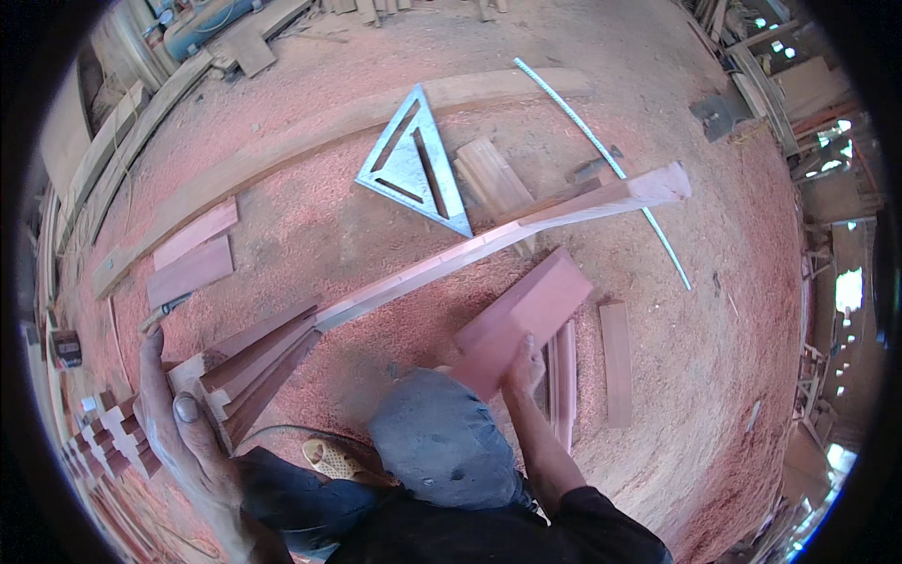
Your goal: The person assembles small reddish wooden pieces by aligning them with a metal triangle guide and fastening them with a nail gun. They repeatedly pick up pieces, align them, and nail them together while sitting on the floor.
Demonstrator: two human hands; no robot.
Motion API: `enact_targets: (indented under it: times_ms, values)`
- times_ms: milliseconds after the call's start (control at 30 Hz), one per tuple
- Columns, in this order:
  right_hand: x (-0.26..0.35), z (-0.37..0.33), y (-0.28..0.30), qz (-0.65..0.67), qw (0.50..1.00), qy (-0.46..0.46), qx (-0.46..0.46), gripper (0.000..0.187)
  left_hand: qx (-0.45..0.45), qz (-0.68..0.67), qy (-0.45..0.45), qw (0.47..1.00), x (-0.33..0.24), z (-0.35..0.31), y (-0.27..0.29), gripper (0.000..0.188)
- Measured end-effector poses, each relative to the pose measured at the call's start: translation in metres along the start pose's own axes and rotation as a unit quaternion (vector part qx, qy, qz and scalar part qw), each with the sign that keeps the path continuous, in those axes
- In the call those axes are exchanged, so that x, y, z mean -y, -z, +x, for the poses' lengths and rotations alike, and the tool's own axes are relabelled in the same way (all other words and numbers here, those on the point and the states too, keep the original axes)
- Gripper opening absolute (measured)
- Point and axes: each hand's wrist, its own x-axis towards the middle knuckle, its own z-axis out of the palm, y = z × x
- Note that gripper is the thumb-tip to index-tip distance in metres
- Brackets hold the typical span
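Note:
My left hand point(193, 428) is closed around the stepped end of a long wooden moulding point(404, 282), thumb on the near side. The moulding slants up and right to a pale, rough far end. My right hand point(526, 367) grips the lower right edge of a reddish wooden block point(526, 310), its thumb lying on top. A grey-blue cap point(442, 437) hides the block's lower end and part of the ground between my arms. Just beyond the moulding, a metal triangle square point(442, 169) with slots lies flat.
A thin pale measuring strip point(573, 113) passes under the moulding's far end. Short boards point(193, 273) and a long plank point(310, 136) lie on sawdust-covered ground. Stepped wood pieces point(113, 437) are stacked at left. A sandalled foot point(329, 458) shows beside the cap.

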Motion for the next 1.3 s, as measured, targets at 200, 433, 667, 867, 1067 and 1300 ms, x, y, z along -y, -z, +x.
enact_targets:
  times_ms: [200, 433, 667, 867, 1067, 1300]
  values:
    - [0.049, -0.001, 0.009, -0.530, 0.794, 0.190, 0.229, 0.039, -0.013, 0.002, 0.004, 1.000, -0.005, -0.003, 0.000, 0.068]
    - [0.199, -0.047, -0.185, -0.228, 0.775, 0.413, 0.422, 0.027, 0.055, 0.063, -0.068, 0.994, 0.011, -0.004, 0.012, 0.072]
    - [0.110, -0.144, -0.510, -0.407, 0.382, 0.533, 0.636, 0.048, 0.139, 0.075, -0.063, 0.986, -0.001, -0.009, 0.027, 0.079]
    - [-0.044, -0.205, -0.595, -0.364, 0.368, 0.716, 0.469, 0.073, 0.091, 0.094, -0.055, 0.990, 0.002, -0.013, 0.014, 0.072]
    - [-0.058, -0.225, -0.632, -0.479, 0.495, 0.493, 0.532, 0.040, 0.142, 0.066, -0.005, 0.988, -0.012, -0.007, 0.032, 0.064]
    - [0.095, -0.148, -0.536, -0.443, 0.490, 0.263, 0.703, 0.076, 0.019, 0.095, -0.076, 0.992, 0.002, -0.014, 0.015, 0.073]
